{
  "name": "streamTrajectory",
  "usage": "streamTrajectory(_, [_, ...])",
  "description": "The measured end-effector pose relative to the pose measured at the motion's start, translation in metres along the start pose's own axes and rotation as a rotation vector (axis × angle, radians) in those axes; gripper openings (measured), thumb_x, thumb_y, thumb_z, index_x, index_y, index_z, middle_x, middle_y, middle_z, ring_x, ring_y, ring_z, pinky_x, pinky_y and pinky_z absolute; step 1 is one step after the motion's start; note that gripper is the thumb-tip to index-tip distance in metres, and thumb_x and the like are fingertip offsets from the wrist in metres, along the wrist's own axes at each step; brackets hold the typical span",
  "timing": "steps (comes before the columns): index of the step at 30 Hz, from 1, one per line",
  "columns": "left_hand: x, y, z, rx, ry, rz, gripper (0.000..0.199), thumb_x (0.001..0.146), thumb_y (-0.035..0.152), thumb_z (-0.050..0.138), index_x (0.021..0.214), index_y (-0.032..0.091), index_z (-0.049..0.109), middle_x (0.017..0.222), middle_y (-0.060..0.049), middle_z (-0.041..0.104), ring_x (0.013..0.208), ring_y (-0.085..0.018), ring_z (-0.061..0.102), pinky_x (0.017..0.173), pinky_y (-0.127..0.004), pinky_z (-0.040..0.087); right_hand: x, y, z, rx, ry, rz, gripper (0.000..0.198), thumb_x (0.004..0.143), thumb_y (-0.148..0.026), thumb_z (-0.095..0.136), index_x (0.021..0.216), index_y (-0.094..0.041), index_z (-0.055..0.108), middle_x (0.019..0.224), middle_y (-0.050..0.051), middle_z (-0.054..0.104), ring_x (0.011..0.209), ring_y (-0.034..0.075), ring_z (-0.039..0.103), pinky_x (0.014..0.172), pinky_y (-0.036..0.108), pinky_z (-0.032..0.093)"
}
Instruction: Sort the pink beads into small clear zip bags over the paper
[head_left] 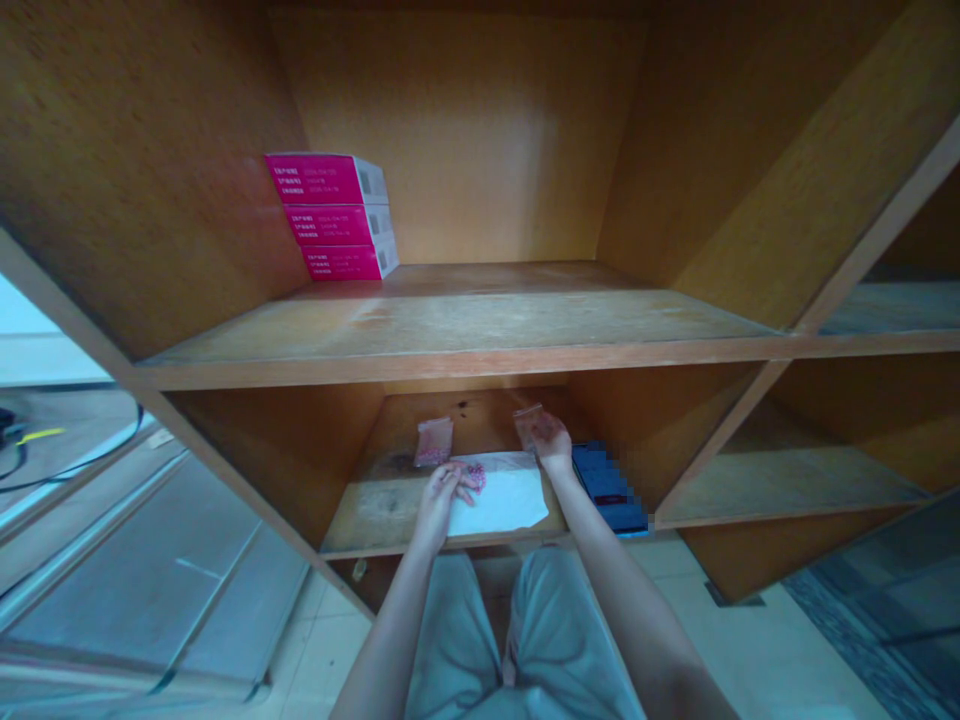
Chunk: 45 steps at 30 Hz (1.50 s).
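A small, clear plastic bag is held in the fingers of the right hand, above the rear right part of a flat white sheet, which is spread on the lower wooden shelf. Small pink bead-like pieces are gathered at the sheet's left side, beside the partly curled fingers of the left hand; whether any are pinched there cannot be told. Behind that hand, a clear zip bag with pink contents is laid on the shelf. Dark blue folded-looking material is seen near the right forearm.
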<state>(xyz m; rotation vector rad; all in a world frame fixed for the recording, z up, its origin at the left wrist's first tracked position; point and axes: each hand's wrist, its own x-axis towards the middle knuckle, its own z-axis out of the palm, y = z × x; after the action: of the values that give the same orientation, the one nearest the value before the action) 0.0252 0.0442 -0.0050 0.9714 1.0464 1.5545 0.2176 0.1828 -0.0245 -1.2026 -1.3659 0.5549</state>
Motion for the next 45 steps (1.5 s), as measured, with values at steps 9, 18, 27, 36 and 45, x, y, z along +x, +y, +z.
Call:
streamTrajectory(9, [0.000,0.002,0.000,0.006,0.004,-0.003,0.027,0.075,0.033,0.055,0.092,0.013,0.051,0.066,-0.004,0.064,0.046,-0.011,0.054,0.049,-0.024,0.041,0.004,0.010,-0.004,-0.184,-0.015,-0.021,0.021,0.065,-0.024,0.056,0.084,-0.014,0.058,0.084,0.011,0.063,0.084,0.024,0.059,0.080,0.040,0.044])
streamTrajectory(18, [0.000,0.003,0.002,-0.009,0.022,-0.001,0.025,0.072,0.036,0.057,0.081,0.013,0.053,0.062,-0.004,0.063,0.044,-0.011,0.053,0.048,-0.023,0.041,-0.026,-0.064,-0.012,0.127,0.187,-0.195,0.041,0.081,-0.030,0.042,0.120,-0.018,0.040,0.129,0.013,0.039,0.119,0.022,0.039,0.097,0.043,0.032])
streamTrajectory(27, [0.000,-0.001,-0.001,0.010,0.007,0.026,0.024,0.074,0.035,0.056,0.082,0.012,0.055,0.065,-0.003,0.063,0.047,-0.011,0.055,0.050,-0.024,0.042,-0.070,-0.059,0.025,0.468,0.011,0.024,0.022,0.079,-0.024,0.040,0.099,-0.018,0.047,0.102,0.009,0.055,0.088,0.016,0.056,0.075,0.032,0.048])
streamTrajectory(36, [0.015,0.011,0.002,0.232,0.043,0.087,0.023,0.074,0.036,0.054,0.083,0.015,0.055,0.061,-0.002,0.061,0.048,-0.014,0.055,0.053,-0.027,0.044,-0.082,-0.064,0.024,0.162,-0.153,-0.146,0.030,0.075,-0.012,0.039,0.102,-0.018,0.050,0.097,0.008,0.058,0.089,0.018,0.055,0.082,0.036,0.043])
streamTrajectory(45, [0.045,0.049,-0.035,1.239,0.116,0.428,0.033,0.069,0.027,0.059,0.102,0.024,0.058,0.106,-0.009,0.061,0.102,-0.028,0.050,0.090,-0.042,0.031,-0.083,-0.063,0.023,0.134,-0.139,-0.157,0.031,0.074,-0.011,0.038,0.102,-0.018,0.051,0.096,0.008,0.058,0.085,0.018,0.056,0.080,0.035,0.045])
